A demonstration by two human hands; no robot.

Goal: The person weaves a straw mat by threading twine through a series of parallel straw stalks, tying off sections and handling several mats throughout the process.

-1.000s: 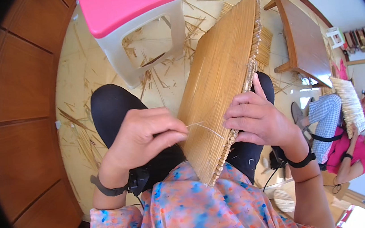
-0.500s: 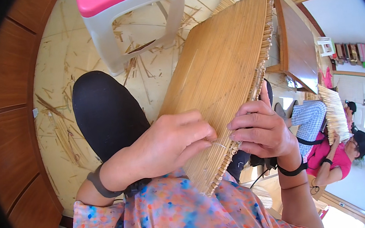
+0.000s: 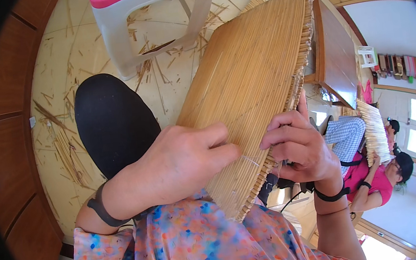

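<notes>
A stiff panel of straw-coloured stalks [image 3: 247, 69], laid side by side, slants across my lap from near the waist to the far right. My left hand [image 3: 185, 155] is over its near part, thumb and fingers pinched together; what they hold, if anything, is hidden. A thin pale thread [image 3: 250, 161] lies on the panel just right of those fingertips. My right hand [image 3: 299, 145] is curled round the panel's right edge, some fingers on the top face and one finger pointing up along the rim. Cut stalk ends form that edge.
A pink-topped white stool [image 3: 155, 28] stands ahead. Loose stalk pieces [image 3: 70, 156] litter the tiled floor. Wooden cabinet doors [image 3: 10, 173] line the left. Rightward are a brown table [image 3: 335, 54] and a seated person in pink [image 3: 370, 183] with another stalk panel [image 3: 374, 131].
My left fingertips have drawn slightly left, off the thread. The right fingers have curled in further at the edge. The panel has barely moved.
</notes>
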